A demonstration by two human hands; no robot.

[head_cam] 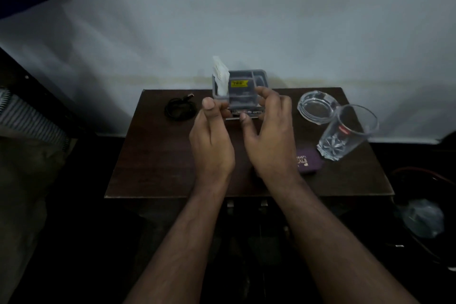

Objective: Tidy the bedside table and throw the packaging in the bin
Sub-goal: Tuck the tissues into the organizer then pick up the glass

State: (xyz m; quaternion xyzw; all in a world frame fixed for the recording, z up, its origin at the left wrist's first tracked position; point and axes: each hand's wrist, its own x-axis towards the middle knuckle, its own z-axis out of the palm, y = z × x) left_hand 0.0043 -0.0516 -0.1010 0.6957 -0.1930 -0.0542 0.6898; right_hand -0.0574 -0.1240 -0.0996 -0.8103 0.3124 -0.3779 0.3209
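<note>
A clear plastic package (243, 89) with a yellow label and a white paper insert (220, 74) sticking up at its left is held above the back of the dark wooden bedside table (153, 155). My left hand (212, 138) pinches its lower left corner between thumb and fingers. My right hand (269, 131) curls round its right side and bottom edge. A small purple packet (308, 161) lies on the table right of my right wrist, partly hidden.
A coiled black cable (179, 108) lies at the back left of the table. A glass ashtray (317, 106) and a tall drinking glass (345, 131) stand at the right. A bin with a plastic liner (423, 219) sits on the floor at right. Bedding (27, 116) at left.
</note>
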